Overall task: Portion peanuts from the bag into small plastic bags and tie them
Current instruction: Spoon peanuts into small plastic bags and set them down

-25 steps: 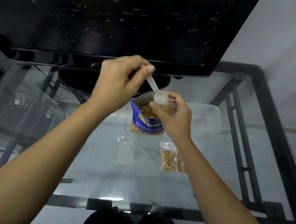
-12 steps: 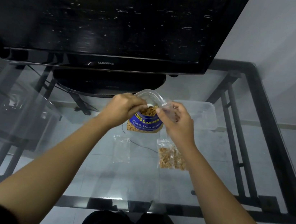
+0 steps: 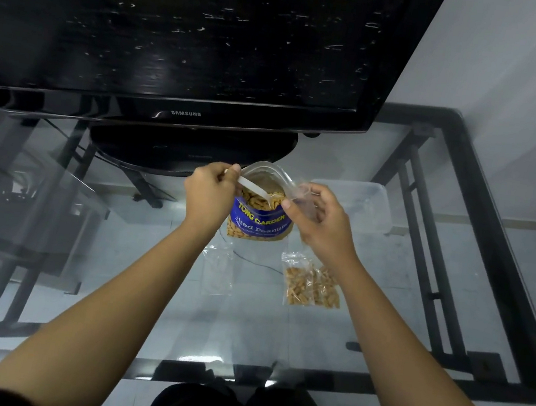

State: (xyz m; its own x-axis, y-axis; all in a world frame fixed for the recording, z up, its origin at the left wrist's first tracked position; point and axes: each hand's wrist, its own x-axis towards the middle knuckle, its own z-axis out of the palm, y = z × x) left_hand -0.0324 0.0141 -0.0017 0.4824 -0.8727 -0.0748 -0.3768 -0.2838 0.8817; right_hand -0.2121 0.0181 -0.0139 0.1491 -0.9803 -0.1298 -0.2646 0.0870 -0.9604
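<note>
Since before: left hand [image 3: 208,191] came down from above the peanut bag [image 3: 259,217], and the spoon [image 3: 254,189] now dips into the nuts
Left grip: fingers closed tight on the spoon handle
Right grip: right hand [image 3: 320,225] pinches a small clear bag [image 3: 301,195] between thumb and fingers, right beside the peanut bag's mouth
Peanut bag: stands upright on the glass table [image 3: 112,284], mouth open upward, just in front of the TV [image 3: 192,39] stand
Spoon: long axis slants down to the right, bowl inside the bag
Nearby: filled bags [image 3: 312,285] lie flat near the right wrist, empty bag [image 3: 216,272] by the left forearm, clear tub [image 3: 368,206] behind the right hand
</note>
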